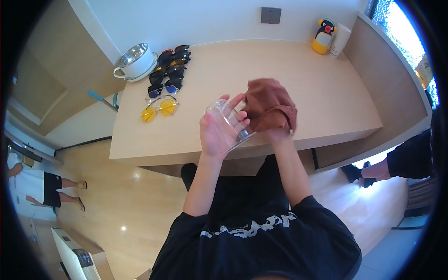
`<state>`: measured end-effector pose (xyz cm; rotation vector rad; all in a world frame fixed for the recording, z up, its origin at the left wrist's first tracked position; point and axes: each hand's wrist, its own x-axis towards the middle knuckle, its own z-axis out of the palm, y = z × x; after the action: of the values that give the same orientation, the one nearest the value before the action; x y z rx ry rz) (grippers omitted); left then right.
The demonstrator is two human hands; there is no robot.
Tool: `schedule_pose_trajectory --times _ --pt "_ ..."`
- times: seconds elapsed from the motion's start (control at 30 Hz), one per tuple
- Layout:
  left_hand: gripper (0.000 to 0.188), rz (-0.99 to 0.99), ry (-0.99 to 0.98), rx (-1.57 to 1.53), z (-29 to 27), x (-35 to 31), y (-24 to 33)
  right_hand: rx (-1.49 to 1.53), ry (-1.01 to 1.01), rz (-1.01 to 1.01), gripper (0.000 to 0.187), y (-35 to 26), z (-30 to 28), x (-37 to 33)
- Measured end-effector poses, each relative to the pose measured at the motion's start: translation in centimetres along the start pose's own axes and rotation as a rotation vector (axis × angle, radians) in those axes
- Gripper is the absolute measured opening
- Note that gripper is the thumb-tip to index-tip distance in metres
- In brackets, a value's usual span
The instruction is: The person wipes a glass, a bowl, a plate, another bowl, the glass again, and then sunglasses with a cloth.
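My left hand (210, 135) holds a clear see-through cup (225, 122), tilted over the table's near edge. Its fingers show through and around the cup's wall. A reddish-brown cloth (269, 100) is in my right hand (279, 134), just to the right of the cup. The cloth covers most of that hand, so its fingers are hidden. Both hands are raised above the front of the pale wooden table (224, 65).
Several sunglasses (173, 72) lie in a row at the table's left, with yellow-lensed glasses (160, 108) nearest. Behind them sits a white cup with metal lining (136, 63). A penguin figure (323, 37) and a white paper cup (340, 41) stand far right. People stand at both sides.
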<state>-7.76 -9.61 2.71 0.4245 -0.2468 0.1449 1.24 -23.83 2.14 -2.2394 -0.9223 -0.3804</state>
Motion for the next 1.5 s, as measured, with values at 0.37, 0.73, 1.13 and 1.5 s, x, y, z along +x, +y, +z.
schedule_pose_trajectory --times 0.37,0.73,1.13,1.5 --pt "0.048 0.379 0.278 0.096 0.2 0.1 1.9 -0.208 -0.189 0.149 0.038 -12.6 -6.4 -0.3" --pt "0.048 0.54 0.34 0.309 1.4 -1.8 1.1 -0.002 -0.124 -0.314 0.036 -9.9 -0.8 -4.4" --pt "0.048 0.315 0.214 0.583 4.5 -3.0 0.4 0.7 -0.862 -0.163 0.044 -7.4 -2.2 -4.2" --pt "0.066 0.192 -0.308 0.537 0.0 -1.2 0.8 1.626 -0.512 0.25 0.043 -6.1 -1.1 -8.0"
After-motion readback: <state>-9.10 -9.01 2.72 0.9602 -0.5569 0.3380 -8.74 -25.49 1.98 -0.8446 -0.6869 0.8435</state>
